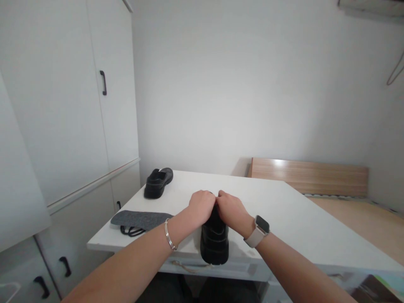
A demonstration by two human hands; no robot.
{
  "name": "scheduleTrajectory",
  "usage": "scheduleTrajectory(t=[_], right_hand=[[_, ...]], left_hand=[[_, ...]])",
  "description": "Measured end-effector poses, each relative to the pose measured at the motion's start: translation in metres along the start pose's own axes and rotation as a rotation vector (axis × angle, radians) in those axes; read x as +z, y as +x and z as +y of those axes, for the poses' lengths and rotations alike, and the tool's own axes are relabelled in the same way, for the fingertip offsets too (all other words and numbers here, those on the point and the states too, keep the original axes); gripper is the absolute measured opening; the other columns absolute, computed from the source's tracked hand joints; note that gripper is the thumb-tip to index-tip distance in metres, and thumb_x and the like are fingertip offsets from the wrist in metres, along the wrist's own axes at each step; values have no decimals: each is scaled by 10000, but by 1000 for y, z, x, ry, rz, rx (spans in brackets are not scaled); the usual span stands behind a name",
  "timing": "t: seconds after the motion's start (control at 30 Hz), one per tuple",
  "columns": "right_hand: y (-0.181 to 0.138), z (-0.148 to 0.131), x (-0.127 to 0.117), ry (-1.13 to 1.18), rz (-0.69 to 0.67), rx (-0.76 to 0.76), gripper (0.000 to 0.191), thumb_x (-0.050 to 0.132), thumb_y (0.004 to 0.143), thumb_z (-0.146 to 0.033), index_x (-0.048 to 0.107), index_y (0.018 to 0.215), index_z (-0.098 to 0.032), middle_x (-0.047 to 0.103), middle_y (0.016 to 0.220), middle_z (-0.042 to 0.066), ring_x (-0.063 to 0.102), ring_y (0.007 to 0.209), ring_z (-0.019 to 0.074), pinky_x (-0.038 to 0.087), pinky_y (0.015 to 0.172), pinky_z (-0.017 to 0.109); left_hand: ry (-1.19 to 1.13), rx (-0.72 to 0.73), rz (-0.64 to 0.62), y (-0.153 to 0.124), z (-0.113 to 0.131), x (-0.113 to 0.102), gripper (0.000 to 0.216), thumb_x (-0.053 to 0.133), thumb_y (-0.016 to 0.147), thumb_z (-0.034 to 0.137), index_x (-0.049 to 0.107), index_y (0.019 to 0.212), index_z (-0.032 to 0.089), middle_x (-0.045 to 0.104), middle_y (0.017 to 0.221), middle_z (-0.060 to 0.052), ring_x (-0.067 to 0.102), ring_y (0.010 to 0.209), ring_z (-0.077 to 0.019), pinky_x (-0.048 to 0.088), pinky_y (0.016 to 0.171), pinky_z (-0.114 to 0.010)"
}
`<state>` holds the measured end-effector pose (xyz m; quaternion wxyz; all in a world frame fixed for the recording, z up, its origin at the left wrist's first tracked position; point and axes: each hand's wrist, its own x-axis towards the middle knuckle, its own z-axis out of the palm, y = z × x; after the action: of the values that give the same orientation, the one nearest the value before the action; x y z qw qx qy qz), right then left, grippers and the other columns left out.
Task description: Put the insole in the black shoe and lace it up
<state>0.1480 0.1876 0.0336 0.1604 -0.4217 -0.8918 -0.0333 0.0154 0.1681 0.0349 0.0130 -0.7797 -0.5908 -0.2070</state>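
Observation:
A black shoe (214,245) stands at the front edge of the white table, its heel toward me. My left hand (203,205), below a silver bracelet, is closed on the upper part of the shoe from the left. From the other side my right hand (232,210), with a watch on the wrist, is closed on it too. The knuckles of both hands meet over the shoe, so the fingertips and its front part are hidden. Left of my left forearm lie a grey insole (139,219) and a black shoelace (131,231), partly under the insole.
Another black shoe (156,185) rests at the far left corner of the white table (259,198). White cupboards (72,105) with dark handles line the left side. Behind the table's right side are a wooden bed frame (311,174) and a bare wall.

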Motion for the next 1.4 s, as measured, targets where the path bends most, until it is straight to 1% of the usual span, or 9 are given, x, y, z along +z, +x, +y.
scheduleTrajectory(t=[0.13,0.3,0.47,0.63,0.8,0.9,1.1,1.2,1.4], right_hand=[[3,9,-9,201,138,-11,167,548,852,-52,657,807,-170,662,921,87,652,843,200,491,731,293],[22,18,-42,570,375,-4,116,463,954,-228,569,946,-180,649,772,15,637,667,140,520,616,258],[36,13,-73,1075,699,-99,106,639,828,-288,606,844,-188,648,763,2,605,613,128,519,602,282],[36,-1,-71,1099,602,-181,108,658,812,-298,654,826,-191,665,781,15,611,683,152,513,637,304],[34,-4,-68,857,708,-205,82,652,825,-269,707,832,-208,663,900,39,608,831,179,493,734,319],[34,-4,-65,911,701,-173,96,671,818,-290,707,828,-202,671,897,46,619,851,186,500,746,318],[31,-2,-49,1341,474,-115,287,731,776,-390,704,987,-197,732,949,40,645,851,179,518,830,351],[31,3,-45,1416,385,-90,294,766,741,-415,711,903,-176,725,847,31,635,800,174,501,826,357],[22,14,-46,1504,439,-42,291,779,731,-437,627,826,-207,633,774,-26,598,763,140,476,813,324]], left_hand=[[-43,10,143,2,-3,-9,168,581,777,46,721,722,121,690,833,-159,684,836,-305,517,735,-390],[-229,26,378,14,-6,-49,148,585,890,213,724,876,162,708,884,-73,664,823,-188,506,768,-293],[-735,17,605,21,-7,-78,96,666,817,234,711,788,155,709,715,-32,655,670,-158,504,644,-263],[-1090,-6,495,21,0,-69,123,710,770,270,700,772,148,694,617,-25,668,602,-164,532,610,-279],[-1366,25,329,20,6,-61,285,750,752,397,638,819,144,694,621,-20,677,619,-161,566,709,-342],[-1546,67,226,18,4,-61,313,773,741,387,647,851,123,706,691,-34,669,666,-144,545,745,-320],[-1453,80,248,15,0,-62,238,749,768,295,672,886,104,698,729,-30,643,687,-124,515,730,-292],[-1377,101,256,14,-2,-64,211,731,777,243,660,927,114,697,687,-19,642,686,-128,500,718,-290],[-1484,12,268,12,-22,-62,279,768,746,289,671,933,107,694,725,-23,654,727,-146,526,811,-352]])
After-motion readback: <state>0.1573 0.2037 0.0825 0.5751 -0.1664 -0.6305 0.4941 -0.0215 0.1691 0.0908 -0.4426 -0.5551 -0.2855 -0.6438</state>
